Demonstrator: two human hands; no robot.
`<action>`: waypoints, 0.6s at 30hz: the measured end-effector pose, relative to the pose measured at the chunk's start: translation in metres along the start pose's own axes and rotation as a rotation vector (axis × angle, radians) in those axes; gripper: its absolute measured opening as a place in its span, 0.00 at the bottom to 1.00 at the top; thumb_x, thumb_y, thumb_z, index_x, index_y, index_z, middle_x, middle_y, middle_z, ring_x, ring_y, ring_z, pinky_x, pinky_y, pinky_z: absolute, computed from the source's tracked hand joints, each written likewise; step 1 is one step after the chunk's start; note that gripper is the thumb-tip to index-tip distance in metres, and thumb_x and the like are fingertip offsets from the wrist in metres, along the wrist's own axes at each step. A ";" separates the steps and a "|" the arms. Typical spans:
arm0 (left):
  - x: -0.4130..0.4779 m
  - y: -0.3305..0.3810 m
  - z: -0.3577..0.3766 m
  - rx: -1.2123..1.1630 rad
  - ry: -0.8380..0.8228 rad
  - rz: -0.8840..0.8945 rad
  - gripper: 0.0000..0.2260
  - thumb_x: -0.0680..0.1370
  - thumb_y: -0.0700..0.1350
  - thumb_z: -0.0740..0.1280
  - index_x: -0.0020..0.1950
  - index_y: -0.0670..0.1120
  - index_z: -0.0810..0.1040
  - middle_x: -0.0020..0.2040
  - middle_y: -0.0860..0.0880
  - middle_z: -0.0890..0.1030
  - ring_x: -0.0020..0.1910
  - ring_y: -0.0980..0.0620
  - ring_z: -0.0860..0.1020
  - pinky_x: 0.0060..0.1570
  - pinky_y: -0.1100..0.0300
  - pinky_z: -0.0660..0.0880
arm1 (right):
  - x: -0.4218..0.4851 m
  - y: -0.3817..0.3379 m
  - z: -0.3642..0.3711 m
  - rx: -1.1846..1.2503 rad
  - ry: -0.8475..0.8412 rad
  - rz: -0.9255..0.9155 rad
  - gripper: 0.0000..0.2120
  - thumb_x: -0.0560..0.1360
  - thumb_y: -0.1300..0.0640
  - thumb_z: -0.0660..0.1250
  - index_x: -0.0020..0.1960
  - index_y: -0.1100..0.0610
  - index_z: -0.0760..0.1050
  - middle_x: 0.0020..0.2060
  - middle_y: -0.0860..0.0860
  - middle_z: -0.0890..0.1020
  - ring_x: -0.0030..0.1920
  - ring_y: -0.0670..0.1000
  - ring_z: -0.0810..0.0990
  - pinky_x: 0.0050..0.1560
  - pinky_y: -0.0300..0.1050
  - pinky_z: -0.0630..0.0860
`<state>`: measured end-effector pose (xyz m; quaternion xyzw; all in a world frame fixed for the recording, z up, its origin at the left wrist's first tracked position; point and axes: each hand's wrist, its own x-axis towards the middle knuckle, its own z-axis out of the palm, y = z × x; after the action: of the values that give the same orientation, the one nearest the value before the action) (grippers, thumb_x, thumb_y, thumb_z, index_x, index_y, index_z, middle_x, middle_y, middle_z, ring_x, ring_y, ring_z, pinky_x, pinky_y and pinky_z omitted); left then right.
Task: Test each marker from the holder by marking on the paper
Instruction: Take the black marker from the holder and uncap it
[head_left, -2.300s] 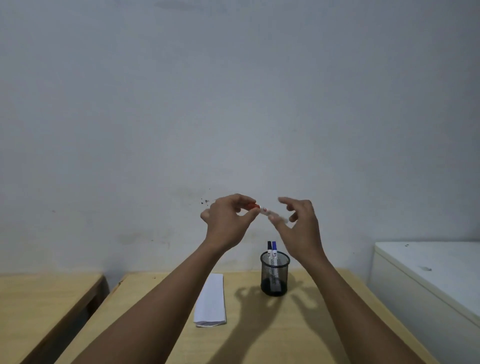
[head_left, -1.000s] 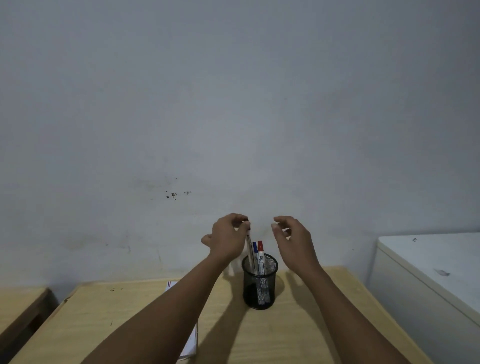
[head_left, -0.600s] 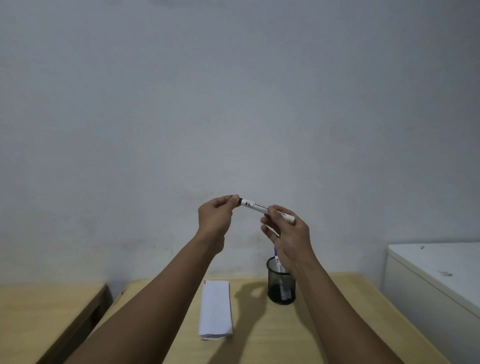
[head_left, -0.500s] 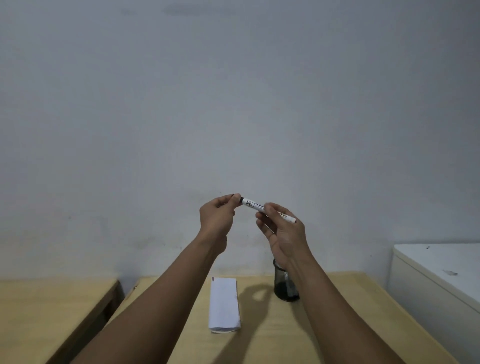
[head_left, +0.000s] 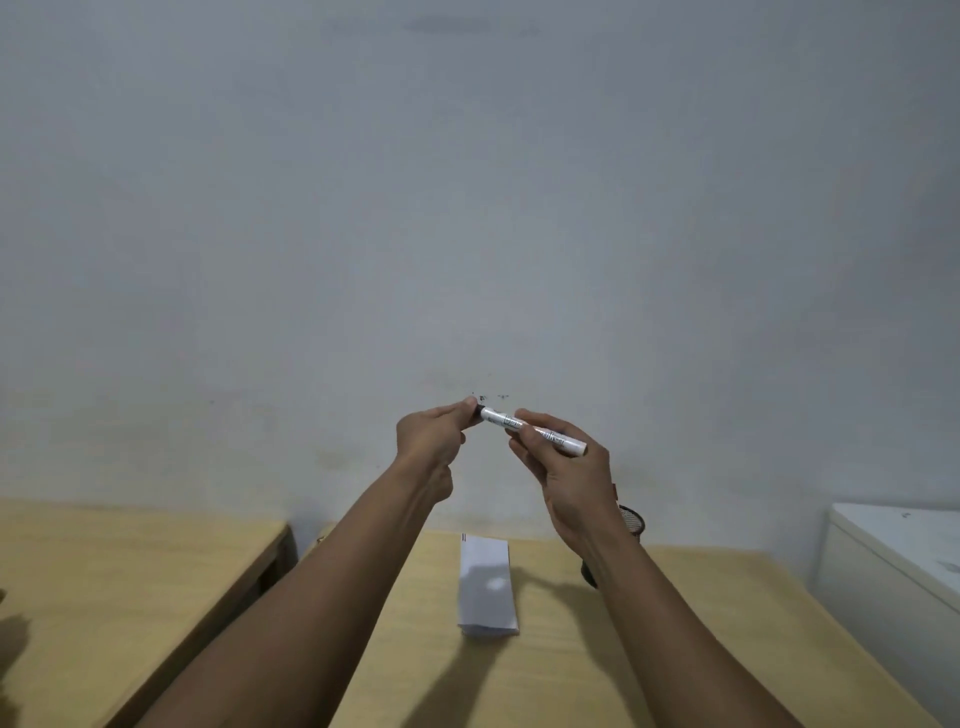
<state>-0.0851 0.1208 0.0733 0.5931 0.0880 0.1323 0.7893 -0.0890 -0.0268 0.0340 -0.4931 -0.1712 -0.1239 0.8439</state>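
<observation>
A white marker (head_left: 540, 432) with a black cap is held level in the air in front of the wall. My right hand (head_left: 563, 467) grips its barrel. My left hand (head_left: 431, 441) pinches the black cap (head_left: 479, 411) at the marker's left end. A folded white paper (head_left: 487, 587) lies on the wooden table (head_left: 675, 649) below my hands. The black mesh holder (head_left: 631, 522) stands behind my right wrist, mostly hidden by it.
A second wooden table (head_left: 130, 571) stands to the left, with a narrow gap between the two. A white cabinet (head_left: 898, 566) sits at the right edge. A bare grey wall (head_left: 467, 208) fills the view behind.
A red-capped marker went back into the holder, and a black-capped one came out into both hands. Since half a second ago the hands hold the same pose; the view has shifted.
</observation>
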 end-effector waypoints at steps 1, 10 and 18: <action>0.004 -0.004 -0.003 0.007 0.010 -0.014 0.07 0.76 0.48 0.74 0.47 0.45 0.86 0.42 0.54 0.87 0.46 0.51 0.75 0.52 0.50 0.67 | 0.000 0.005 -0.002 -0.048 -0.014 -0.002 0.08 0.75 0.68 0.72 0.51 0.60 0.86 0.48 0.54 0.89 0.51 0.54 0.86 0.60 0.50 0.80; 0.050 -0.060 -0.047 0.103 0.170 0.026 0.06 0.74 0.50 0.74 0.43 0.48 0.85 0.41 0.53 0.85 0.47 0.52 0.78 0.51 0.54 0.71 | -0.001 0.051 -0.025 -0.288 -0.106 0.030 0.07 0.76 0.65 0.73 0.53 0.60 0.85 0.49 0.54 0.89 0.51 0.51 0.87 0.54 0.43 0.82; 0.076 -0.154 -0.097 1.076 0.144 0.316 0.03 0.76 0.54 0.71 0.48 0.59 0.83 0.43 0.63 0.84 0.55 0.58 0.76 0.61 0.46 0.57 | 0.000 0.098 -0.046 -0.074 0.141 0.205 0.06 0.72 0.70 0.74 0.49 0.67 0.81 0.39 0.63 0.86 0.39 0.56 0.86 0.43 0.43 0.85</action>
<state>-0.0257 0.1934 -0.1002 0.9073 0.1067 0.2256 0.3383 -0.0445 -0.0197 -0.0646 -0.5288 -0.0554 -0.0778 0.8434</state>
